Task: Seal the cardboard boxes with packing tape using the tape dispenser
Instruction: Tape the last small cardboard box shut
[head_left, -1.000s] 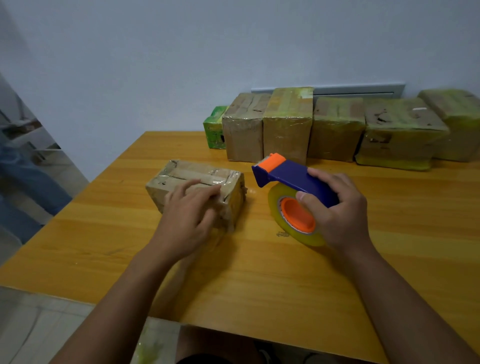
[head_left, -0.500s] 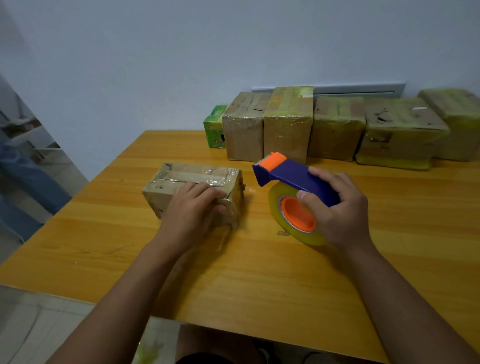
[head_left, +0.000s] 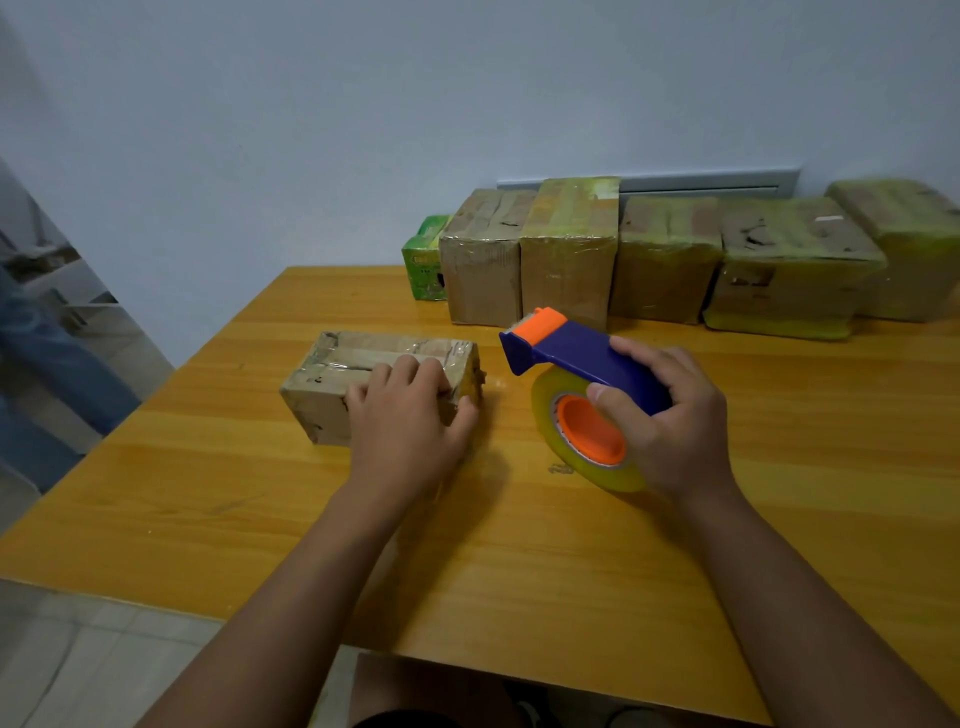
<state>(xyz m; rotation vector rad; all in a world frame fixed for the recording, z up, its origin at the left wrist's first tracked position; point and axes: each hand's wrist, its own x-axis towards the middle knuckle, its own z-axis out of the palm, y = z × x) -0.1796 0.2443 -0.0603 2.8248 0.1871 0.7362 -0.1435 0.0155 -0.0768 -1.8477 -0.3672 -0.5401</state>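
Note:
A small cardboard box (head_left: 332, 384), wrapped in clear tape, lies on its side on the wooden table (head_left: 779, 509), left of centre. My left hand (head_left: 410, 421) grips its near right end, fingers curled over the top edge and thumb against the right side. Just right of the box, my right hand (head_left: 670, 421) holds the blue and orange tape dispenser (head_left: 576, 353) by its handle. Its yellowish tape roll (head_left: 550, 410) hangs below, close above the table. The dispenser's orange nose points toward the box without touching it.
Several taped cardboard boxes (head_left: 571, 254) stand in a row along the far table edge against the wall, with a small green carton (head_left: 426, 260) at their left end. The table's near edge runs across the bottom, with tiled floor beyond its left side.
The box has been turned and set flatter, shifting slightly left, with my left hand staying on its near end. My right hand and the dispenser have barely moved.

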